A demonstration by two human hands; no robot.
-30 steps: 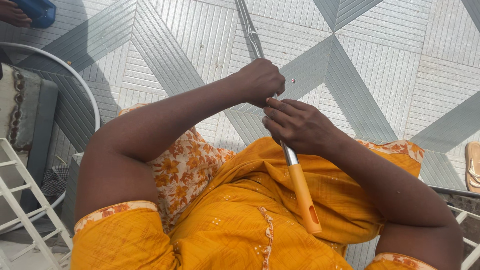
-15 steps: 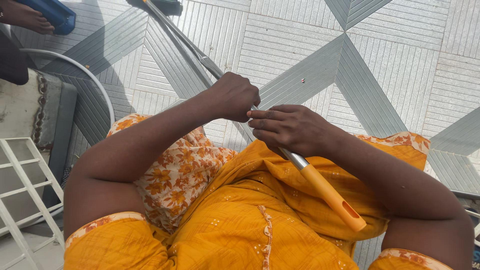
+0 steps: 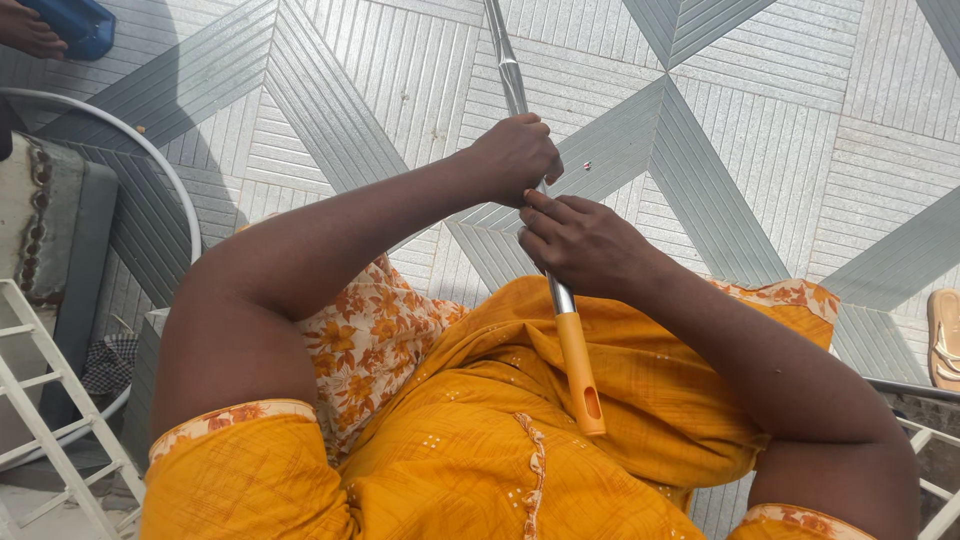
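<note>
One person sits over a tiled floor (image 3: 800, 150) of grey ribbed triangles, dressed in an orange tunic (image 3: 480, 450) with a flowered scarf (image 3: 370, 340).

At the left edge stands one round chair (image 3: 120, 140) with a white tube rim and a grey cushion, and below it, in the bottom left corner, one white rack (image 3: 50, 400). In the top left corner another person's hand (image 3: 25, 30) rests by one blue object (image 3: 80, 22).

Two hands work in the middle. The left hand (image 3: 515, 155) has its grip clamped round one metal pole (image 3: 505, 60), fingers wrapped fully about the shaft. Just below it, nearly touching, the right hand (image 3: 580, 245) also has its grip clamped on the pole, with the thumb laid along the shaft. The pole runs from the top edge of the view down between the hands and ends in one orange handle (image 3: 580, 375) with a slot near its tip, lying over the tunic at the lap.

At the right edge one tan sandal (image 3: 945, 335) lies on the floor, and one more white rack piece (image 3: 935, 440) shows in the bottom right corner.

Half a second before, the pole slanted from the upper left to the lower right, with its handle pointing toward the right arm. Now it stands nearly upright in the view, and the handle has swung back to the middle of the lap. Both hands have kept their hold.
</note>
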